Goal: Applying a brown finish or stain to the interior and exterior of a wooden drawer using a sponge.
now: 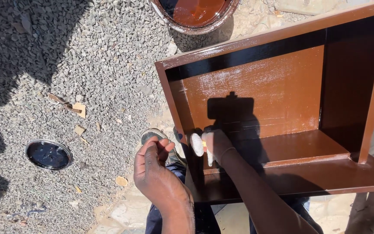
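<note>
Gripping something indistinct, right hand [215,145] meets cabinet [282,99].

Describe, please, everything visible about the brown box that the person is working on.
The brown box is an open, rectangular wooden case, lying on its side with the opening toward the camera. Its walls and back panel look freshly coated in glossy dark brown; the back shows pale streaks. A shelf-like board runs along the lower inside. The right hand reaches into its lower left corner, touching it; the left hand hangs beside it, apart.
</note>
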